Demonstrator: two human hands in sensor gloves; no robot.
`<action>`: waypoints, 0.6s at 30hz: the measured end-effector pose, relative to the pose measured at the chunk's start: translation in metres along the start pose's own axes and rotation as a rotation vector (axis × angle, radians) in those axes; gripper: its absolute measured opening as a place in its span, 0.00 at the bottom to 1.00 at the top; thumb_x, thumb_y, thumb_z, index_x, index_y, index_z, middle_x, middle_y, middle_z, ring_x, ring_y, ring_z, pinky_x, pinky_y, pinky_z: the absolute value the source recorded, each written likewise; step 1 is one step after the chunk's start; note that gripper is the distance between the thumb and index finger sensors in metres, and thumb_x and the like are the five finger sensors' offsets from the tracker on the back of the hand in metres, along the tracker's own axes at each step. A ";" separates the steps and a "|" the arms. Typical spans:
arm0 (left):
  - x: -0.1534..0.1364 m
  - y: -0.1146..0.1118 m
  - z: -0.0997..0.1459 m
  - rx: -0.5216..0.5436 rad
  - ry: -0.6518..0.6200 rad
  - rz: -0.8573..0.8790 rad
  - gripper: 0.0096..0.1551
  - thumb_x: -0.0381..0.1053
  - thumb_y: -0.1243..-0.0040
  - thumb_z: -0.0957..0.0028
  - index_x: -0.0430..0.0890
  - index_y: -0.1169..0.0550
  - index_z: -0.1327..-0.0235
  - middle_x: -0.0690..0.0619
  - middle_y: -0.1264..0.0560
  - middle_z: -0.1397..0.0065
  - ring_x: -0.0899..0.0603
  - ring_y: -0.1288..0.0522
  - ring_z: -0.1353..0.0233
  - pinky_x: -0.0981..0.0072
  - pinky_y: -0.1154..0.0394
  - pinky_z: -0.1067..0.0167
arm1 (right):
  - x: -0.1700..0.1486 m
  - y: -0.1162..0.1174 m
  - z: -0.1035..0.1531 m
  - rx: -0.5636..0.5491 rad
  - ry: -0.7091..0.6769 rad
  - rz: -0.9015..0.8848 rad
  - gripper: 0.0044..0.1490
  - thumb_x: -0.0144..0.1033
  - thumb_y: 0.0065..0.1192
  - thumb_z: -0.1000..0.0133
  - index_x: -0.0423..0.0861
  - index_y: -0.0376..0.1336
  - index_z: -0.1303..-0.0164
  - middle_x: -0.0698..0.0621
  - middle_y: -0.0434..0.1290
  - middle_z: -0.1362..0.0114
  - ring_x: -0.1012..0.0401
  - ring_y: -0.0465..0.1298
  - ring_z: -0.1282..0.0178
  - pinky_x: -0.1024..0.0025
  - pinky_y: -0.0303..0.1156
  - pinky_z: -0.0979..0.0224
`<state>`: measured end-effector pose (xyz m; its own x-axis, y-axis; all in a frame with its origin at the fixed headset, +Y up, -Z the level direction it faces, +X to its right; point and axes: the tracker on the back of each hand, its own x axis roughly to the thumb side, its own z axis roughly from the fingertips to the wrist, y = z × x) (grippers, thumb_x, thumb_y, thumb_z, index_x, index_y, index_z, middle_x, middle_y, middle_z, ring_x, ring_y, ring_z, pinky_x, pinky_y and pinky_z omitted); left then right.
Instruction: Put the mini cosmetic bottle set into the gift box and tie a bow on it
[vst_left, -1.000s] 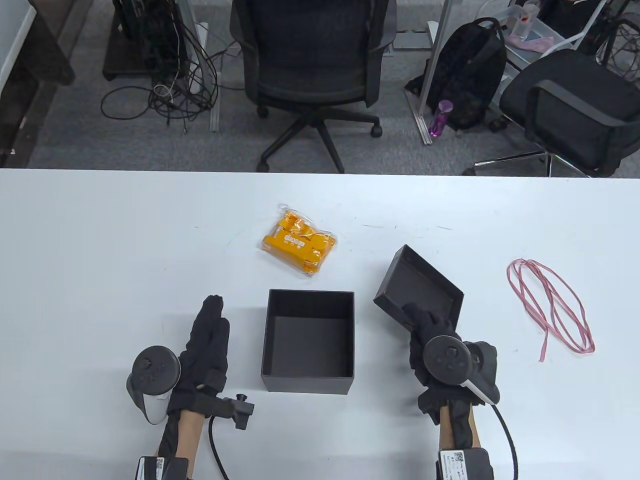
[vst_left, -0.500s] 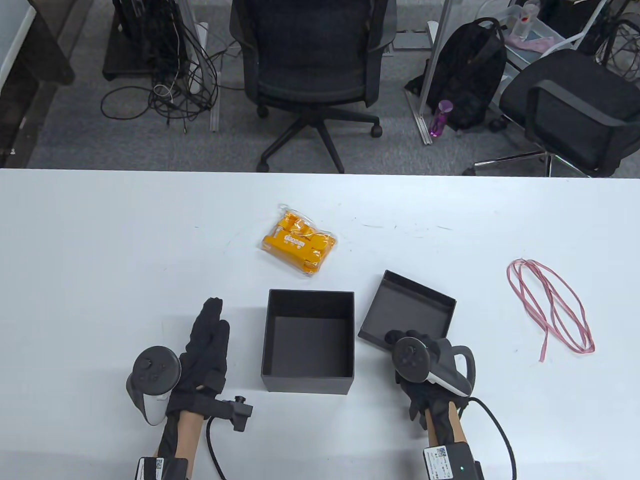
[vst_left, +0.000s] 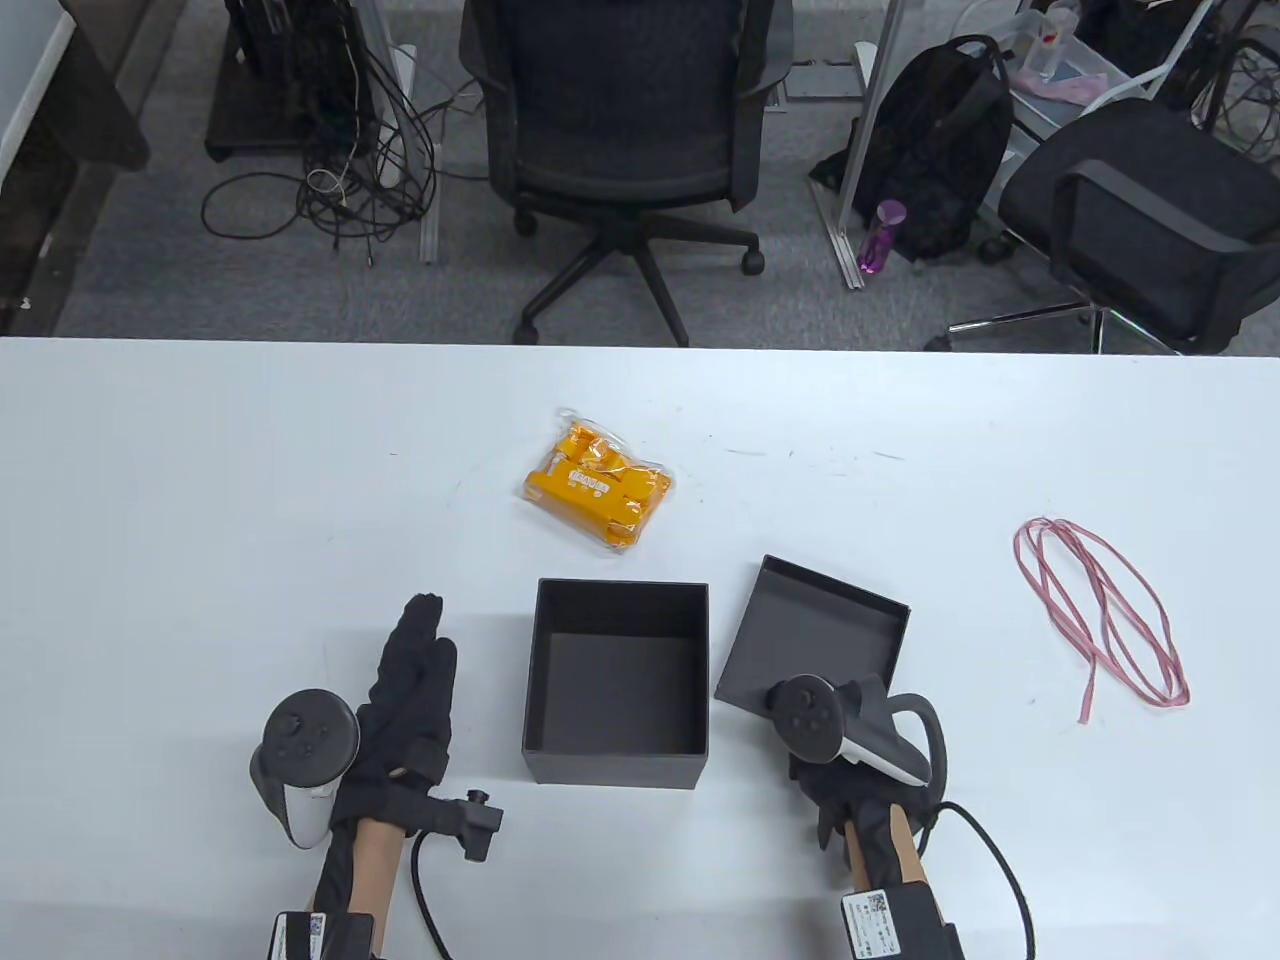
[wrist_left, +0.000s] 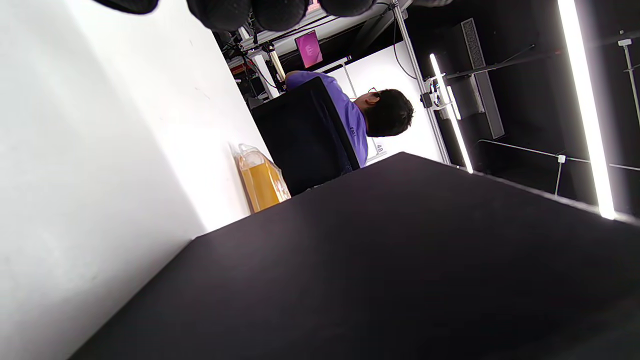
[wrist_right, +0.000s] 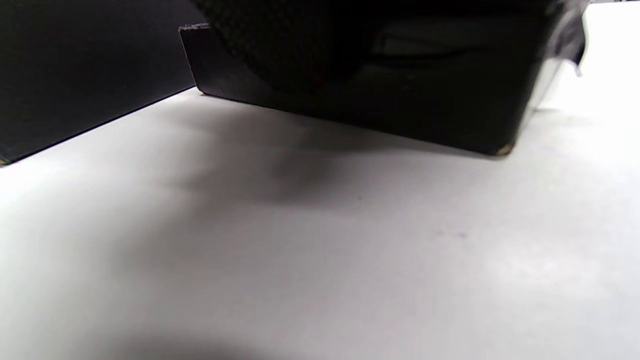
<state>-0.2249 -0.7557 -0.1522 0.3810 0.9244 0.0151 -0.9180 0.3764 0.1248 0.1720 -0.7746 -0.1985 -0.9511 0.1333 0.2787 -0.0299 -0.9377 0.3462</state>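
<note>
Probably light, crinkly, slippery: bottle packet (vst_left: 597, 486), mid-bench; best pinched by an edge. Left hand (vst_left: 408, 700) flat, open. Right hand (vst_left: 840, 770) at lid (vst_left: 815, 632); grip unclear.

Table view: high, looking down on counter (vst_left: 200, 480). Left wrist view: low, tilted sideways, close against box (wrist_left: 380, 270) wall. Right wrist view: low, close under lid (wrist_right: 400, 100). All share box (vst_left: 616, 680).

R hand (vst_left: 850, 770) prob. on lid (vst_left: 815, 635)
</note>
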 end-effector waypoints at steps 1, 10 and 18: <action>0.000 0.000 0.000 0.000 0.002 0.001 0.38 0.61 0.62 0.33 0.44 0.45 0.13 0.34 0.45 0.15 0.22 0.40 0.19 0.22 0.37 0.31 | -0.001 0.000 0.000 0.002 0.000 -0.008 0.30 0.22 0.61 0.42 0.42 0.61 0.27 0.41 0.69 0.32 0.44 0.71 0.38 0.45 0.74 0.36; 0.000 0.007 -0.001 0.016 0.007 0.005 0.38 0.61 0.62 0.33 0.45 0.45 0.13 0.34 0.45 0.15 0.23 0.40 0.19 0.23 0.38 0.30 | -0.004 -0.018 0.012 -0.199 -0.013 -0.045 0.34 0.29 0.64 0.42 0.40 0.59 0.24 0.40 0.69 0.29 0.43 0.72 0.35 0.45 0.74 0.35; 0.026 0.017 -0.047 -0.087 -0.120 -0.467 0.37 0.53 0.51 0.34 0.51 0.47 0.13 0.41 0.45 0.12 0.25 0.40 0.16 0.28 0.37 0.26 | -0.010 -0.038 0.039 -0.604 -0.010 -0.166 0.37 0.32 0.63 0.42 0.38 0.57 0.23 0.37 0.67 0.27 0.40 0.72 0.33 0.40 0.72 0.36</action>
<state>-0.2354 -0.7224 -0.1968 0.7597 0.6438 0.0918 -0.6496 0.7578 0.0616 0.1941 -0.7280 -0.1795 -0.9160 0.2927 0.2743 -0.3482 -0.9197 -0.1812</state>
